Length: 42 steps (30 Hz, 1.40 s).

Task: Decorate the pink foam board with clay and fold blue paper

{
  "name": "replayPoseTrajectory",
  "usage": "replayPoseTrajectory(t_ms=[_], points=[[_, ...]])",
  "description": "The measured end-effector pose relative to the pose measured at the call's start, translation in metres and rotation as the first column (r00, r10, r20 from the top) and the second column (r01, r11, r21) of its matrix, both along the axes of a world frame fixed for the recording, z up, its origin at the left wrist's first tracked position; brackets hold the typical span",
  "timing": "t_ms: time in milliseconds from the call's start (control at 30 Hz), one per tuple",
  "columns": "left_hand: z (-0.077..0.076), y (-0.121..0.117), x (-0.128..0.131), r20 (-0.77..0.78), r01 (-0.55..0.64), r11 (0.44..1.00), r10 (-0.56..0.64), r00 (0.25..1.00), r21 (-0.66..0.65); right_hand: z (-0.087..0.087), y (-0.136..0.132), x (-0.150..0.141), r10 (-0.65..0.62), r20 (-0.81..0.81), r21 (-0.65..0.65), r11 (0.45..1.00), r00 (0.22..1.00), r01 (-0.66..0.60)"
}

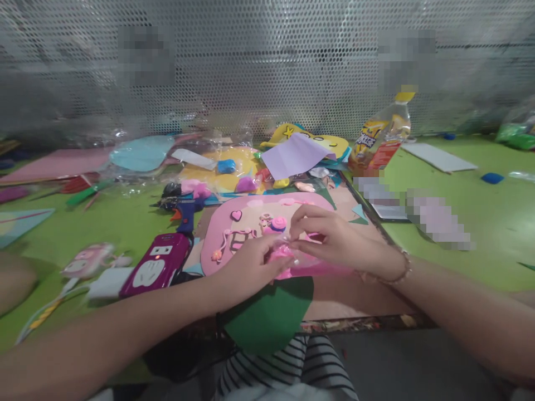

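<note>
The left hand (pixel 267 259) and right hand (pixel 320 234) are close together, fingers pinched on a crinkled pink plastic packet (pixel 286 255) — whatever is inside it is too blurred to tell. The packet is over the lower part of a pink-bordered craft board (pixel 217 223), which carries a small heart (pixel 236 215) and a pink-and-blue swirl (pixel 278 223). A green rounded sheet (pixel 270 317) extends below the board, toward the striped clothing (pixel 259 373). Left of the board lies a purple power strip (pixel 156 264) — a white plug (pixel 109 283) is at its near end.
</note>
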State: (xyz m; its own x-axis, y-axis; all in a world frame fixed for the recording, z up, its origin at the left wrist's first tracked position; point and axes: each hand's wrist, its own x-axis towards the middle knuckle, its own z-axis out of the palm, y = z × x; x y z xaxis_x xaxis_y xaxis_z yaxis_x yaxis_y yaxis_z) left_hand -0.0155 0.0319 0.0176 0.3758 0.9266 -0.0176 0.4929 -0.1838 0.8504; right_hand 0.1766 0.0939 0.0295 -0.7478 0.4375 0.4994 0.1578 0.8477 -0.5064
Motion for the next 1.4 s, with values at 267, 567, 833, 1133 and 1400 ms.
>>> replayPoseTrajectory(t_ms=[267,567,833,1133,1400], points=[[0.008,0.001,-0.005,-0.126,0.03,0.997,-0.02,0.992,0.073,0.009,0.003,0.007,0.153,-0.131,-0.361,0.913,0.98,-0.191],[0.005,-0.001,-0.002,-0.04,0.027,0.997,-0.03,0.999,-0.074,0.013,0.001,0.01,0.17,0.024,-0.118,0.979,0.985,-0.166],[0.008,-0.004,0.0,0.036,0.046,0.975,-0.039,0.999,-0.216,0.01,-0.006,0.005,0.185,0.059,-0.144,0.974,0.981,-0.175],[0.008,-0.004,0.001,0.102,0.095,0.97,-0.073,0.992,-0.226,0.014,-0.013,0.004,0.229,0.071,-0.024,0.973,0.971,-0.228],[0.009,-0.005,0.0,0.187,0.137,0.946,-0.084,0.979,-0.295,0.012,-0.008,0.008,0.239,0.087,0.045,0.969,0.967,-0.243]])
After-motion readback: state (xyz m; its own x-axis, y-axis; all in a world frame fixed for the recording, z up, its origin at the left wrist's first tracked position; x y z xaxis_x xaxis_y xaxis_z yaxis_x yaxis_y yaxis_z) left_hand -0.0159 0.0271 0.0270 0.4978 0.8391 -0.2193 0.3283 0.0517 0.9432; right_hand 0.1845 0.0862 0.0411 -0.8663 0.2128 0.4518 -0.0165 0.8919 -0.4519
